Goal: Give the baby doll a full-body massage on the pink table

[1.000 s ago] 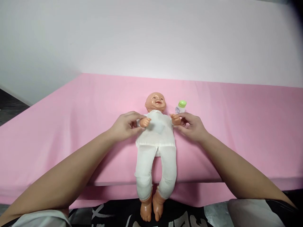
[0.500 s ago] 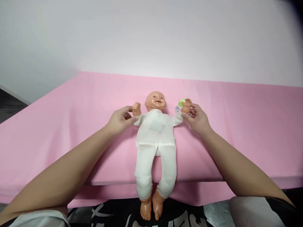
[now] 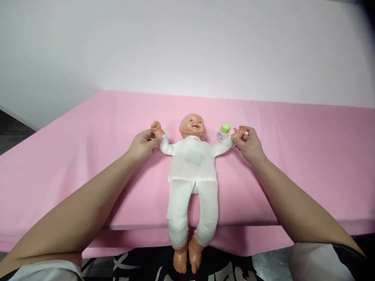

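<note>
A baby doll (image 3: 192, 156) with a white cloth body lies on its back, head away from me, its bare feet hanging over the table's near edge. My left hand (image 3: 142, 145) pinches the doll's hand on the left side, thumb at the wrist. On the other side my right hand (image 3: 251, 145) grips the doll's other hand between thumb and fingers. Both doll arms are spread out sideways, with the doll's hands raised beside its head. Close to the doll's right-side hand lies a small clear bottle (image 3: 223, 132) with a green cap and a printed label.
A pink cloth (image 3: 307, 164) covers the table and hangs over its front edge. Behind it rises a plain pale wall (image 3: 187, 50). Dark clothing with white print (image 3: 131, 265) shows below the table edge.
Both my hands have moved outward, drawing the doll's arms farther apart. The bottle, partly covered by the doll's hand before, now shows more fully. The doll's body has stayed in place.
</note>
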`<state>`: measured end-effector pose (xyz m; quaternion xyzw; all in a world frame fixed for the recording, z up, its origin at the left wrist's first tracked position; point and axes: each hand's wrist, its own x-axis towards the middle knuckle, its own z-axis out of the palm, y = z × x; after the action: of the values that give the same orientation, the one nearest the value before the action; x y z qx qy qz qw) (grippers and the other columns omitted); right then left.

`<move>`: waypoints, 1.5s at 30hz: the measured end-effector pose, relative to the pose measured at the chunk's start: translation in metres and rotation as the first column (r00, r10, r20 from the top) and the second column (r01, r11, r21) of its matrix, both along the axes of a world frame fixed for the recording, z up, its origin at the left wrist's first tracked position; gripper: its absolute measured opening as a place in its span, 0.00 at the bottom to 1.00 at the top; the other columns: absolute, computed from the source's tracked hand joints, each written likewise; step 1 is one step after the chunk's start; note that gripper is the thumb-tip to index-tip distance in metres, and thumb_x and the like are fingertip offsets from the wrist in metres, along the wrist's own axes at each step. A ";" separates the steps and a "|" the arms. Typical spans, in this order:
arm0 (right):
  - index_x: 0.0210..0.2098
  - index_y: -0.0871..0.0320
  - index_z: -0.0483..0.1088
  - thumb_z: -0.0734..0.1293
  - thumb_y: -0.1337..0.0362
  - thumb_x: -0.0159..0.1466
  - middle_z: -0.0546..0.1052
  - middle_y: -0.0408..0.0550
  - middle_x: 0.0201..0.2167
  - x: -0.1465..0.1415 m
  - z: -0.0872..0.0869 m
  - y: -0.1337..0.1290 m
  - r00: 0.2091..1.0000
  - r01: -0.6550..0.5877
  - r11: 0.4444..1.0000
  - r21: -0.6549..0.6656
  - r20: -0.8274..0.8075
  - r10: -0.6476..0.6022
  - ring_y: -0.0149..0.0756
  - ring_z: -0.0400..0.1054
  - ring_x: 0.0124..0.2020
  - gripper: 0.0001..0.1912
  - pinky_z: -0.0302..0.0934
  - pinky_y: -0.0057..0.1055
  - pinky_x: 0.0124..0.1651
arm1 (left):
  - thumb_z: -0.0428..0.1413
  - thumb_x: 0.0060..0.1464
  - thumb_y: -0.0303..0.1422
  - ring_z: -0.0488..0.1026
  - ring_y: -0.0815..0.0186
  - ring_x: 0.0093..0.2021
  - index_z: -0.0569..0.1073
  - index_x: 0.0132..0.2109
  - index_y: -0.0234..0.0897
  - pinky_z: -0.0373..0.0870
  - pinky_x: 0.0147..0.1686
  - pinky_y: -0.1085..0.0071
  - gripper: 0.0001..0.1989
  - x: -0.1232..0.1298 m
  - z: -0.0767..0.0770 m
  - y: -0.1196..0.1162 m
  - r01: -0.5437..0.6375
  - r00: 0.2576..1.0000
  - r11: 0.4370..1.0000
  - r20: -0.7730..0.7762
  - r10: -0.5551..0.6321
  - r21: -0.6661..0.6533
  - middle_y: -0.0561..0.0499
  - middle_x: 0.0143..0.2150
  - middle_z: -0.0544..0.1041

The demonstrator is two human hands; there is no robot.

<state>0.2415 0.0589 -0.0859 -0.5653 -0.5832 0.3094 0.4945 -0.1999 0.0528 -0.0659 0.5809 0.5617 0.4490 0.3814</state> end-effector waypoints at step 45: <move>0.59 0.46 0.81 0.76 0.55 0.68 0.86 0.49 0.52 -0.047 0.019 -0.046 0.824 -0.466 0.859 0.212 0.458 0.334 0.48 0.80 0.46 0.20 0.75 0.48 0.52 | 0.70 0.59 0.44 0.83 0.52 0.55 0.86 0.56 0.44 0.84 0.52 0.57 0.20 0.024 0.014 -0.035 0.478 0.838 0.843 -0.417 -0.353 0.246 0.43 0.56 0.84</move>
<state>0.1948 0.0130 -0.0665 -0.3938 -0.8210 0.1861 0.3691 -0.1764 0.0182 -0.0517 0.8185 0.3928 0.3313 0.2568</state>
